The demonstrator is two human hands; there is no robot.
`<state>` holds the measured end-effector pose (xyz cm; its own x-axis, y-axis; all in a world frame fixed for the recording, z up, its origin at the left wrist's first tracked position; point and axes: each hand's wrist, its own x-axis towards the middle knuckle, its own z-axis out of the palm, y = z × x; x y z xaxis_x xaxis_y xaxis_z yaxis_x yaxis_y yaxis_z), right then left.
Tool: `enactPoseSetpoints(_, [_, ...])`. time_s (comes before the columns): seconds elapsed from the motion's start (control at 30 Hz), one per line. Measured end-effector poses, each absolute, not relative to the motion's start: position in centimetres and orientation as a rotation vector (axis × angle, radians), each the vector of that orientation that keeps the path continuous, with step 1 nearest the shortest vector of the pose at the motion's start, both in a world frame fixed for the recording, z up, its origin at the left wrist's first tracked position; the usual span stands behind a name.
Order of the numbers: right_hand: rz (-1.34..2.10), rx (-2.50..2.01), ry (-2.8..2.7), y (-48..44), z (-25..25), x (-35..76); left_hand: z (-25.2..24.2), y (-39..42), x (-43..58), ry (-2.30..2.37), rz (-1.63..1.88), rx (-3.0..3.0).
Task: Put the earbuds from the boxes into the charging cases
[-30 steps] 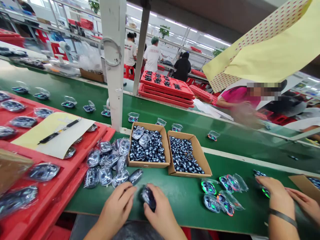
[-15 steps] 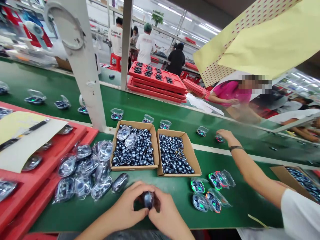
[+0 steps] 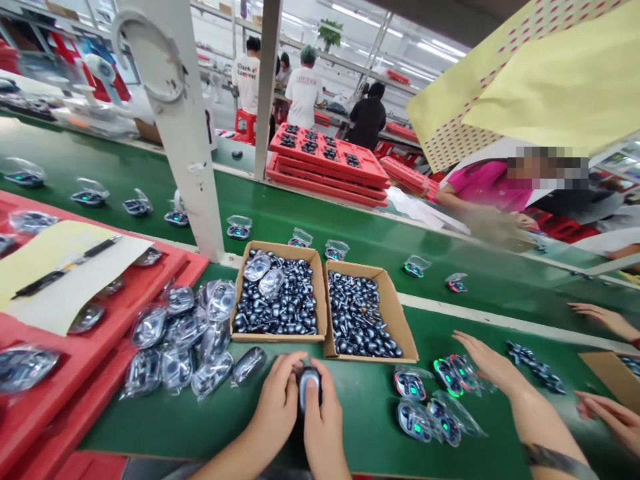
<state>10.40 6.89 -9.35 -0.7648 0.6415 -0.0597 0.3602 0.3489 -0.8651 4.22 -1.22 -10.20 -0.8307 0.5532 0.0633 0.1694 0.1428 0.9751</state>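
A dark, glossy earbud charging case point(image 3: 309, 385) is held upright between both my hands near the table's front edge. My left hand point(image 3: 278, 400) grips its left side with curled fingers. My right hand point(image 3: 324, 413) closes on the other side, its thumb lying over the front. Just left of my hands lies a plastic-wrapped case point(image 3: 249, 367), beside a heap of wrapped cases point(image 3: 179, 333). Behind my hands stand two cardboard boxes of loose dark earbuds; the left box point(image 3: 280, 339) also holds wrapped cases on top, and the right box point(image 3: 370, 357) holds earbuds alone.
Open lit cases point(image 3: 411, 420) lie to the right, with a co-worker's hand point(image 3: 485, 360) over them. Farther right are loose earbuds point(image 3: 535, 367) and another person's hand point(image 3: 607, 413). Open cases stand along the green belt point(image 3: 270, 220). Red trays point(image 3: 115, 360) fill the left, under paper and a pen.
The case has turned in my hands, and my right thumb now lies across it. The co-worker's hand has left a case on the belt and come down to the lit cases.
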Motion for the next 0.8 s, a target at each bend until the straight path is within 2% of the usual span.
enactPoseSetpoints(0.13, [1.413,-0.937,-2.222,6.7,-8.3,10.1,-8.9,-2.5,3.7,2.142,1.467,0.888])
enactPoseSetpoints(0.23, [1.618,-0.865,-2.212,6.6,-7.4,10.1,-8.1,-3.4,2.8,2.168,1.353,0.934])
enactPoseSetpoints(0.33, [1.767,-0.798,-2.169,6.6,-6.7,9.7,-7.5,-3.9,2.0,2.174,1.372,0.959])
enactPoseSetpoints(0.67, [1.918,-0.542,-2.391,7.3,-3.3,8.0,-6.2,-5.3,1.5,2.136,1.465,0.963])
enactPoseSetpoints(0.8, [1.758,-0.539,-2.46,7.1,-3.4,8.2,-6.7,-5.8,1.3,2.046,1.491,0.903])
